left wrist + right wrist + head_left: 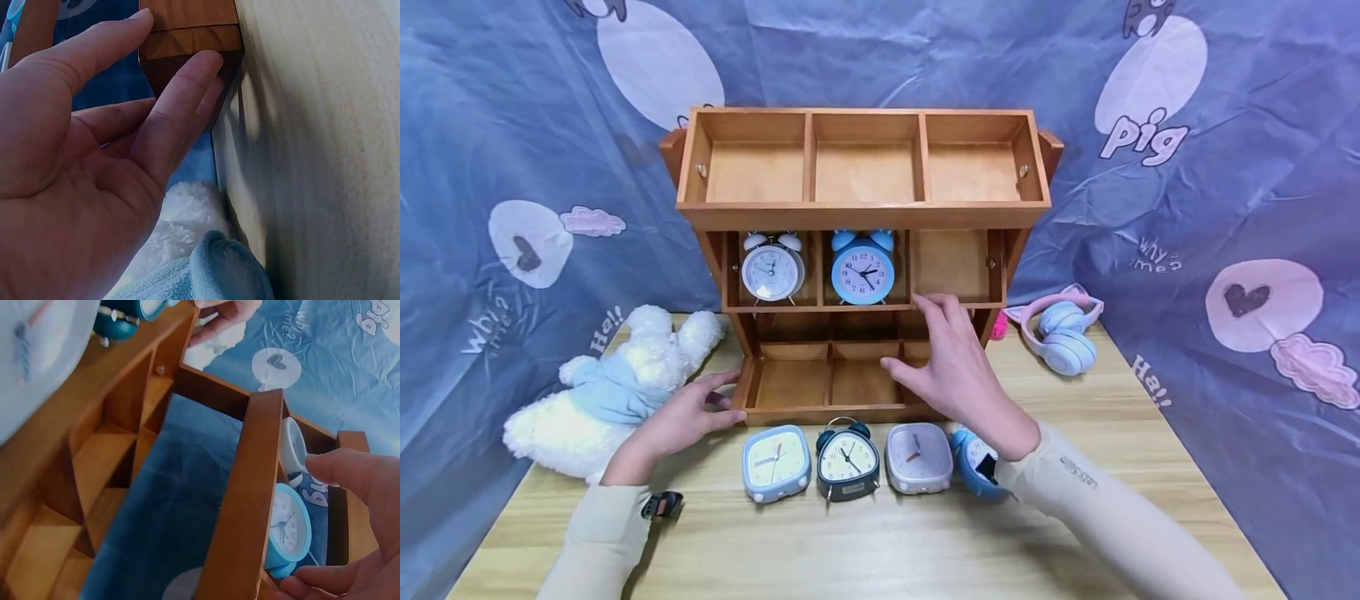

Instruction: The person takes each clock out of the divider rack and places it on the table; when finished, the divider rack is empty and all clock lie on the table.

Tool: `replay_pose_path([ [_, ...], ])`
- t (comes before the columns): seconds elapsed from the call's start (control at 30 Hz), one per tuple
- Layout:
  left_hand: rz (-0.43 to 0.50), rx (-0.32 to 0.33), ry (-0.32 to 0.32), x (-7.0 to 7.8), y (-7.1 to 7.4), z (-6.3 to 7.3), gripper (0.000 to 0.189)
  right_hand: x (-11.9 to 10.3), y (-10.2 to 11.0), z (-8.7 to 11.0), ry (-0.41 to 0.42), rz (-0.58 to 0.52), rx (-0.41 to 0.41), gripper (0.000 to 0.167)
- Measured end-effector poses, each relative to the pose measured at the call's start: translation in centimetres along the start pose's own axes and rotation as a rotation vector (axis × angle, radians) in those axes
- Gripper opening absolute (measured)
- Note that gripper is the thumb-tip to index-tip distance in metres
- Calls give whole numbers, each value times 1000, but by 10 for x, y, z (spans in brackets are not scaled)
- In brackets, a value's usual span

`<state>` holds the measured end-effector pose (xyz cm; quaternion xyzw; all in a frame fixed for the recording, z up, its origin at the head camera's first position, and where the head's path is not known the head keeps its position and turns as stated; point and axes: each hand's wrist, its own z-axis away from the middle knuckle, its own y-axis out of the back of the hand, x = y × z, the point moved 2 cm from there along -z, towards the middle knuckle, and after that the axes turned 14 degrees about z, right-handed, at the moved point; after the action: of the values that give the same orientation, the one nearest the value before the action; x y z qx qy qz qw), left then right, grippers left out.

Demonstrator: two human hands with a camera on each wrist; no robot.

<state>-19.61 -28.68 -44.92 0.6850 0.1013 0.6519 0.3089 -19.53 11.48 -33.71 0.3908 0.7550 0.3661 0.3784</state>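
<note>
A brown three-tier wooden shelf (865, 218) stands mid-table, its tiers split into compartments. In its middle tier sit a white twin-bell alarm clock (772, 272) on the left and a blue twin-bell alarm clock (862, 272) in the centre. My left hand (688, 419) is at the shelf's lower left corner, its fairly straight fingers and thumb touching the wood. With nothing in its grasp, my right hand (951, 367) is raised before the shelf, fingers spread and fingertips right at the middle tier's front edge. Its forearm partly hides a blue alarm clock (973, 467) on the table.
Along the shelf's front stand a light-blue square clock (777, 463), a dark green twin-bell clock (848, 463) and a grey square clock (919, 458). A white plush toy (655, 358) in blue lies left; cat-ear headphones (1063, 333) lie right. Printed blue cloth (880, 50) hangs behind.
</note>
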Motion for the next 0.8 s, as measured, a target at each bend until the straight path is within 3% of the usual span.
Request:
replay_pose_path([
  [0.33,4,0,22,-2,1,-2,81,-15,-2,-40,-14,14,32,96],
  [0.63,6,-2,20,-1,2,-2,81,-27,-17,-61,-31,17,237,91],
  [0.8,2,0,24,-2,2,0,80,-32,-27,-69,-40,37,297,90],
])
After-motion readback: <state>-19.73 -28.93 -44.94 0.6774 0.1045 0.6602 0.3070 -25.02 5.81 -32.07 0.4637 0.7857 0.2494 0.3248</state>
